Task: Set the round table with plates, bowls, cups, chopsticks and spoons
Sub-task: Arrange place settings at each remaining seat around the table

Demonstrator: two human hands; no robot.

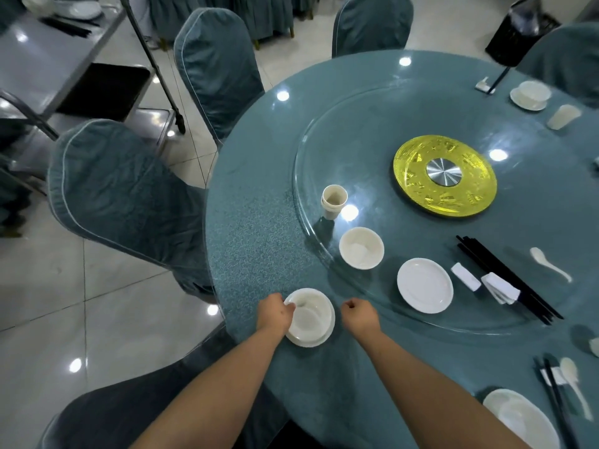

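The near place setting at the lower right is running off the frame edge: a plate (518, 419) with a bowl on it is only partly showing, with one spoon (572, 380) and a pair of black chopsticks (556, 396) beside it. At the near rim of the round table (259, 254), the left hand (274, 314) is pinching the edge of a white bowl (311, 314) sitting on a small plate (309, 341); its fingertips are hiding part of the rim. The right hand (359, 314) is hovering just beside, fingers curled, holding nothing. On the glass turntable (372, 131) are lying one loose bowl (361, 247), one plate (424, 285), stacked paper cups (334, 202) of unclear number, two white chopstick rests (465, 277), a bundle of chopsticks (505, 277) too merged to count, and one spoon (549, 264). A far setting is sitting blurred.
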